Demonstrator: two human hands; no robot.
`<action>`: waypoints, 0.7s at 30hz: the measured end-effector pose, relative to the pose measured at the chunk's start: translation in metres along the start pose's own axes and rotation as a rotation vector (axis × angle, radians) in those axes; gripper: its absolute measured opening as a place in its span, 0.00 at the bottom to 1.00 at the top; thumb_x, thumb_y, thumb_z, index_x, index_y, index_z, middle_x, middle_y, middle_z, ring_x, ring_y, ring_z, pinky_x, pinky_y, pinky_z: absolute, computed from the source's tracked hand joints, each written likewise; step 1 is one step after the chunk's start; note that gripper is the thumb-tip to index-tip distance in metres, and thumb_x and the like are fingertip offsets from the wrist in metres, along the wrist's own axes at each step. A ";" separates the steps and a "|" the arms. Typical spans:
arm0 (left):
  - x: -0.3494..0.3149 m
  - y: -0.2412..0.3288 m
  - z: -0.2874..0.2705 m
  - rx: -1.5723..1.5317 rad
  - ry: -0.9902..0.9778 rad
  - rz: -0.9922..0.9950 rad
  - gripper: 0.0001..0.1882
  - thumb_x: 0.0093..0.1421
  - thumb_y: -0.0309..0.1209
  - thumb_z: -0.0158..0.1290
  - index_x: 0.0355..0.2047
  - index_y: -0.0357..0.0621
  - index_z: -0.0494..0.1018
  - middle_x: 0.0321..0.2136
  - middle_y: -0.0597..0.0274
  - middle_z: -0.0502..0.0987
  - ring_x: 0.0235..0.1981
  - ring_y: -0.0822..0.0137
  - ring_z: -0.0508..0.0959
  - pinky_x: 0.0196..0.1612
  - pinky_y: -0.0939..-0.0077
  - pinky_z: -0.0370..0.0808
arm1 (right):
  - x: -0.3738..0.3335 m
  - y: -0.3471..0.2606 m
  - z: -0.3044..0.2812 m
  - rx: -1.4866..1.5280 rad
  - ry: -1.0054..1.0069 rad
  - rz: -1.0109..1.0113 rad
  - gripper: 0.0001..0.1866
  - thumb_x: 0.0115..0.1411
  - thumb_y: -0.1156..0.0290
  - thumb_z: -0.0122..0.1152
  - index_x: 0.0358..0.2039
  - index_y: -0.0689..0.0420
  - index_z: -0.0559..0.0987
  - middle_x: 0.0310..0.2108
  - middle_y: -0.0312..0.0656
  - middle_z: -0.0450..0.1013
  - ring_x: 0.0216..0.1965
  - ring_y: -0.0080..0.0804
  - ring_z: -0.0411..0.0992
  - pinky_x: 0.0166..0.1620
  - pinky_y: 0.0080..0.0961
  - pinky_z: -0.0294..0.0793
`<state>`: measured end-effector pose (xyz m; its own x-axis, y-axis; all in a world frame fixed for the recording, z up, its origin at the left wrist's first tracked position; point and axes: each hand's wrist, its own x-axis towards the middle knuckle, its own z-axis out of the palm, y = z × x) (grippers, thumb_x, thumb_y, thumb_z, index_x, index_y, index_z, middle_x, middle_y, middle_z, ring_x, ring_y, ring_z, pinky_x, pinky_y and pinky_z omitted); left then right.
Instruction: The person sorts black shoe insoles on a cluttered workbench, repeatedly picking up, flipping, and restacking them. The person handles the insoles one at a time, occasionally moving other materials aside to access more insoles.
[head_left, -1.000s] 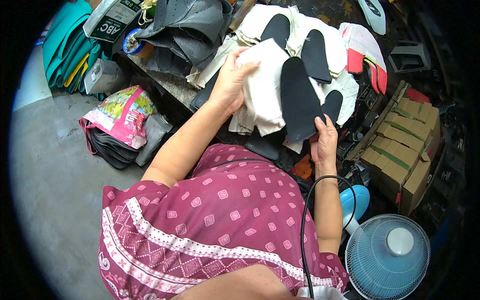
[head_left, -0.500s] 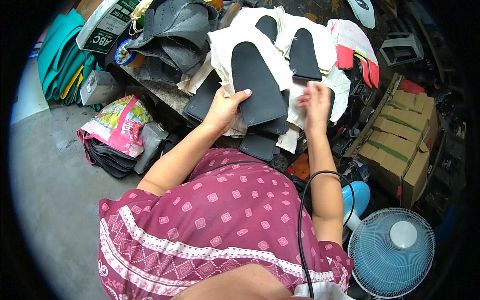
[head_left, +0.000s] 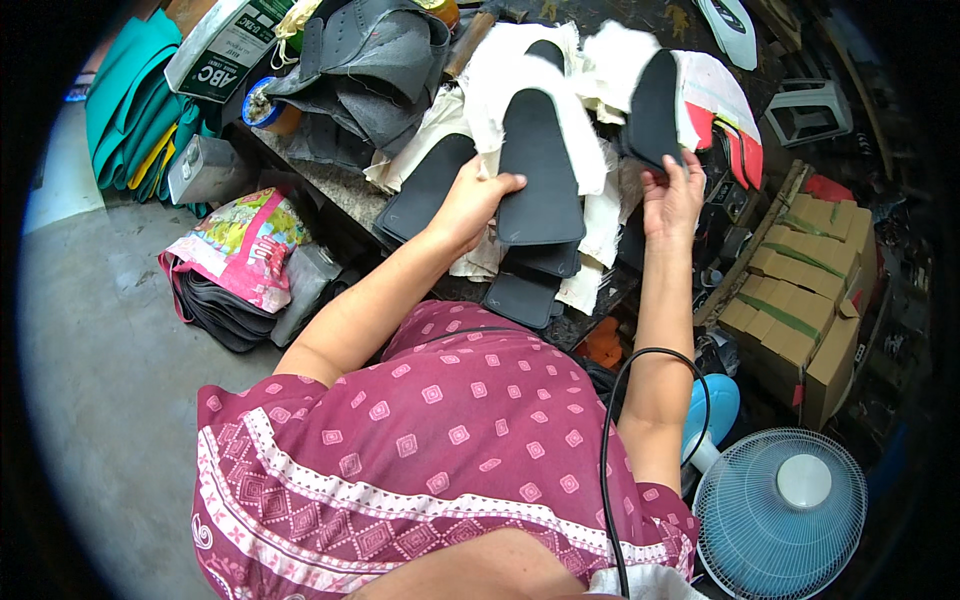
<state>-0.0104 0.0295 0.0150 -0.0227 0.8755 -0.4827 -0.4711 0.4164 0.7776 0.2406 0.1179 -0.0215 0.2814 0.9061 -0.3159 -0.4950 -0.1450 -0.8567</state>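
The left hand (head_left: 470, 200) was closed on the side edge of a long black foam sole piece (head_left: 540, 170), with the thumb on top and the fingers tucked under it. This sole piece lay on a pile of white cloth pieces (head_left: 520, 70) on the dark table (head_left: 330, 190), in the middle of the heap. Its long way ran from near the person's body out and away, with the rounded toe end pointing far off and the flat heel end close by. The right hand (head_left: 672, 195) pinched the near end of a second black sole piece (head_left: 655, 95) between thumb and fingers; that one also pointed away, leaning a little to the right, on fluffy white cloth. More flat black soles (head_left: 425, 185) lay just beside and under the first one. It looked like the sorting and stacking step, with one sole in each hand. The next move would seem to need a firm pinch and a clean lift, so the cloth below did not drag along. A blue fan (head_left: 780, 510) stood on the floor at the right, near brown cardboard boxes (head_left: 800, 300), and a pink bag (head_left: 245, 245) sat at the left.
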 end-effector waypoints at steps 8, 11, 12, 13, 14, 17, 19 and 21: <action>0.071 0.016 0.057 -0.136 -0.116 0.261 0.18 0.55 0.21 0.53 0.46 0.29 0.67 0.35 0.53 0.77 0.35 0.65 0.79 0.39 0.73 0.79 | 0.001 -0.061 -0.014 0.415 -0.174 -0.184 0.18 0.59 0.76 0.55 0.51 0.55 0.74 0.40 0.39 0.76 0.35 0.30 0.73 0.35 0.24 0.71; 0.124 -0.008 0.073 0.090 -0.214 0.111 0.18 0.54 0.20 0.54 0.46 0.30 0.67 0.35 0.53 0.77 0.33 0.64 0.79 0.36 0.70 0.79 | -0.004 -0.073 -0.013 0.517 -0.176 -0.201 0.16 0.59 0.76 0.57 0.48 0.55 0.75 0.36 0.41 0.75 0.32 0.35 0.71 0.35 0.25 0.68; 0.138 -0.018 0.075 0.193 -0.217 0.062 0.18 0.55 0.20 0.55 0.46 0.31 0.66 0.35 0.53 0.76 0.34 0.63 0.80 0.35 0.69 0.80 | -0.005 -0.075 -0.012 0.507 -0.177 -0.210 0.16 0.59 0.76 0.57 0.48 0.56 0.75 0.36 0.41 0.75 0.32 0.34 0.71 0.35 0.25 0.68; 0.148 -0.029 0.074 0.319 -0.172 0.098 0.21 0.54 0.20 0.55 0.48 0.30 0.64 0.37 0.51 0.76 0.34 0.62 0.80 0.35 0.70 0.80 | -0.006 -0.076 -0.011 0.497 -0.177 -0.217 0.16 0.59 0.76 0.56 0.48 0.56 0.75 0.36 0.41 0.75 0.31 0.34 0.70 0.35 0.24 0.68; 0.155 -0.037 0.075 0.476 -0.102 0.046 0.24 0.54 0.21 0.56 0.50 0.30 0.62 0.39 0.49 0.75 0.34 0.61 0.79 0.35 0.70 0.79 | -0.007 -0.075 -0.011 0.490 -0.232 -0.231 0.16 0.59 0.76 0.56 0.49 0.56 0.75 0.36 0.41 0.76 0.31 0.33 0.70 0.34 0.24 0.68; 0.158 -0.043 0.075 0.522 -0.094 0.089 0.36 0.48 0.28 0.62 0.55 0.27 0.59 0.47 0.38 0.72 0.46 0.51 0.76 0.47 0.65 0.74 | -0.007 -0.072 -0.012 0.441 -0.221 -0.262 0.16 0.59 0.75 0.56 0.49 0.55 0.75 0.37 0.40 0.76 0.32 0.31 0.70 0.34 0.24 0.68; 0.140 -0.033 0.070 0.425 -0.157 0.111 0.45 0.47 0.34 0.63 0.59 0.21 0.54 0.55 0.32 0.66 0.57 0.47 0.69 0.58 0.65 0.68 | -0.007 -0.070 -0.015 0.415 -0.223 -0.247 0.20 0.59 0.76 0.56 0.52 0.54 0.72 0.41 0.37 0.76 0.36 0.28 0.73 0.35 0.24 0.71; 0.114 -0.016 0.063 0.557 -0.132 0.210 0.49 0.48 0.37 0.63 0.61 0.22 0.50 0.58 0.30 0.62 0.61 0.47 0.65 0.61 0.68 0.63 | -0.010 -0.067 -0.014 0.387 -0.225 -0.232 0.22 0.58 0.76 0.56 0.54 0.53 0.70 0.43 0.37 0.75 0.39 0.28 0.74 0.36 0.25 0.74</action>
<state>0.0502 0.1378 -0.0273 0.0610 0.9610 -0.2698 0.0650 0.2659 0.9618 0.2828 0.1134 0.0333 0.2567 0.9665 -0.0030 -0.7208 0.1894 -0.6667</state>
